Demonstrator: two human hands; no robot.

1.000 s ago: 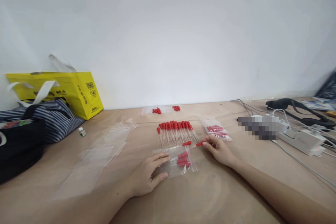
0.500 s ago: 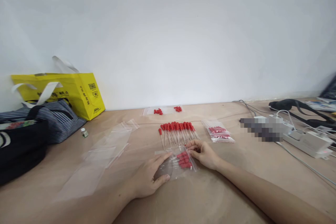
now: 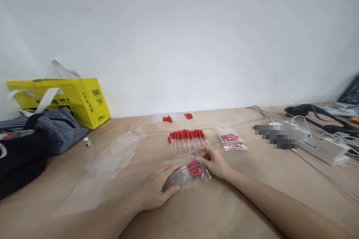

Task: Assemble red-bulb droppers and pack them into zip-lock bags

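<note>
A clear zip bag (image 3: 183, 182) lies in front of me, holding several glass droppers with red rubber bulbs (image 3: 195, 168), their bulbs toward the right end. My left hand (image 3: 161, 186) rests at the bag's left end, thumb and fingers stretched apart over it. At the upper right edge, near the zip, the bag is pinched by my right hand (image 3: 214, 161); its fingertips are partly hidden. Just beyond the hands, a row of loose droppers (image 3: 187, 140) lies on the table, red bulbs pointing away from me.
Filled zip bags (image 3: 231, 140) lie to the right, flat clear bags (image 3: 103, 173) to the left. Loose red bulbs (image 3: 167, 119) sit on a bag at the back. A small bottle (image 3: 88, 142), yellow bag (image 3: 92, 101) and striped bag (image 3: 66, 130) stand left; a power strip (image 3: 322, 151) with cables is right.
Inside the bag the red bulbs look more closely bunched, and the bag's right end has shifted slightly. Both hands keep nearly the same places. The whole view has moved a little.
</note>
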